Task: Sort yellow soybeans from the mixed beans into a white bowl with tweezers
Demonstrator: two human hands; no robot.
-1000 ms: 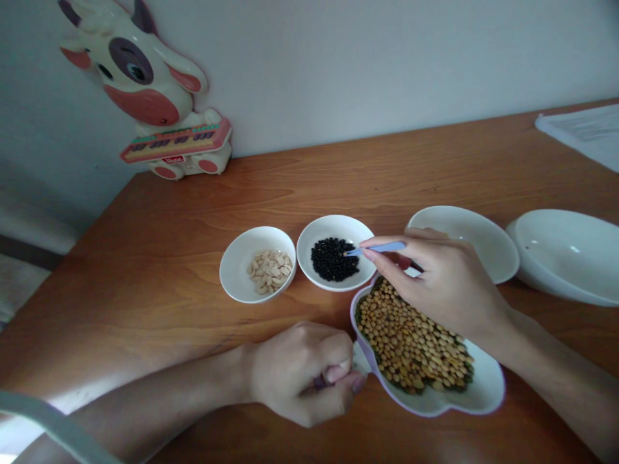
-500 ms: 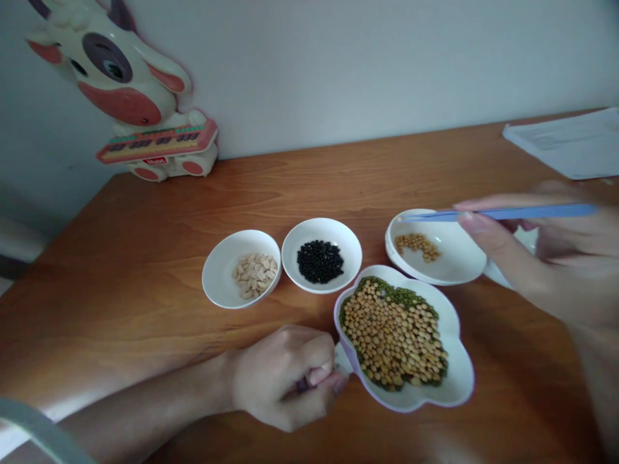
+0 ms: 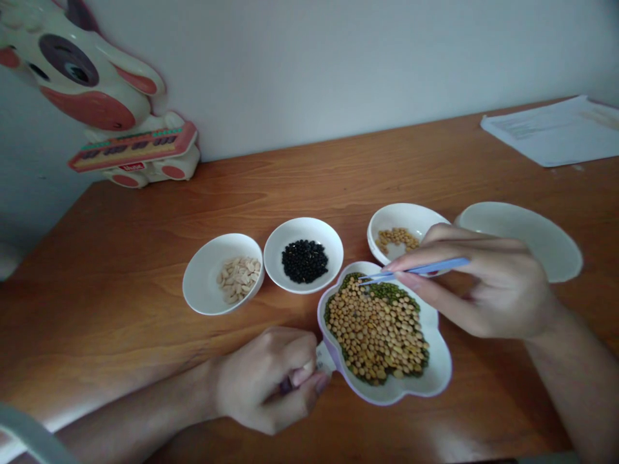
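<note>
Right hand [image 3: 488,287] pinches blue tweezers [image 3: 416,269] between thumb and fingers; tips hover over the far edge of the flower-shaped dish [image 3: 435,380], right above the green beans there. Can't tell whether a bean is caught in the tips.

Left hand [image 3: 265,380] is clenched around the dish's small handle at its near-left rim, steadying it on the wooden table [image 3: 145,258].

Dish holds a mixed heap: mostly yellow soybeans, green ones showing at the edges.

Sorting looks, by my judgement, early to middling:
- bowl of pale seeds [image 3: 222,274]: a small handful
- bowl of black beans [image 3: 304,254]: a small mound, just beside the dish
- bowl of soybeans [image 3: 401,232]: only a thin scatter, partly behind the right hand
- shallow white plate [image 3: 527,238]: nothing seen in it

The bulk remains in the dish; no separate pile of green beans in view.

Writing: cow-shaped toy keyboard [image 3: 120,129] against the wall carries a small red label, too blurred to read. Papers [image 3: 551,129] at far right have print, illegible
</note>
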